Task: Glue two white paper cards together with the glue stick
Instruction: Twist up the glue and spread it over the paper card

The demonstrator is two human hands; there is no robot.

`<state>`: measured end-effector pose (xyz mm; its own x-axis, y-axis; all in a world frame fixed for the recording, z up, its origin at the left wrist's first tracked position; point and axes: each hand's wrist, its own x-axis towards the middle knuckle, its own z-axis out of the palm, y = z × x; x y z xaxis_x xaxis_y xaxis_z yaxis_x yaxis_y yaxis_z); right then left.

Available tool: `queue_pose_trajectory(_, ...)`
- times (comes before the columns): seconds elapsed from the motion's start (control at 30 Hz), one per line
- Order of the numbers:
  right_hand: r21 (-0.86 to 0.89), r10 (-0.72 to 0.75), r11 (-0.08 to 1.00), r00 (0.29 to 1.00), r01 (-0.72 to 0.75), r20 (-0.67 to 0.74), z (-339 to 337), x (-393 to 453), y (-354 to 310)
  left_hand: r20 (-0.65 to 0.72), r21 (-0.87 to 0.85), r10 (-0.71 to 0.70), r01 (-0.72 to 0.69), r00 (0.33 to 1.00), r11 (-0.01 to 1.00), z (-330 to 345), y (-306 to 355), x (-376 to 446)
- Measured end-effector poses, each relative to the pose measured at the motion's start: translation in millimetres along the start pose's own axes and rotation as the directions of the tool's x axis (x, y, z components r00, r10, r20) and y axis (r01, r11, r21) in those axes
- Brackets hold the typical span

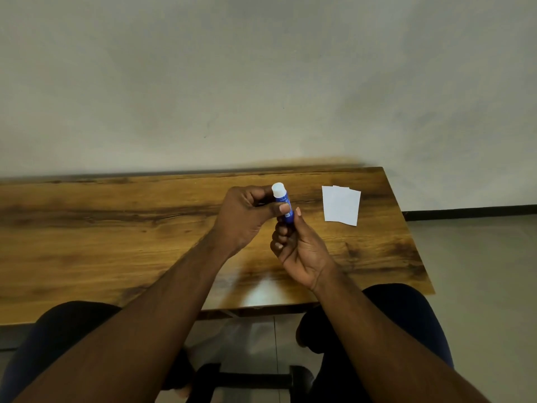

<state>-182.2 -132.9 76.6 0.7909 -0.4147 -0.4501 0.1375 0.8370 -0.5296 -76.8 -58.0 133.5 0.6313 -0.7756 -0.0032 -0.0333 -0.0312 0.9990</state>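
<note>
A blue glue stick [284, 202] with a white cap on top stands nearly upright above the middle of the wooden table [116, 228]. My right hand [299, 245] grips its lower end from below. My left hand [247, 216] holds its upper body, thumb across the blue barrel just under the cap. Two white paper cards [340, 205] lie flat and overlapping on the table to the right of my hands, touched by neither hand.
The table's far edge meets a plain grey wall, and its right edge lies just beyond the cards. My knees and a dark stool frame [255, 376] show under the near edge, above a tiled floor.
</note>
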Motion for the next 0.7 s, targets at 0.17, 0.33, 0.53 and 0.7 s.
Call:
queue_pose_trajectory(0.17,0.014,0.018,1.0,1.0,-0.018,0.007,0,1,1,-0.005,0.052,0.042,-0.042,0.999,0.998,-1,0,0)
queue_pose_trajectory(0.33,0.143,-0.048,0.989,0.992,0.03,0.119,-3,-2,1,-0.036,0.041,0.097,-0.096,0.995,0.995,-1,2,-1)
queue_pose_trajectory(0.53,0.151,0.039,0.987,0.995,-0.053,0.095,1,0,2,0.056,0.097,0.072,-0.077,0.996,0.992,-3,1,2)
queue_pose_trajectory(0.7,-0.047,0.183,0.982,0.982,-0.181,0.045,5,-1,5,0.15,0.222,0.063,-0.096,0.987,0.97,-8,-10,2)
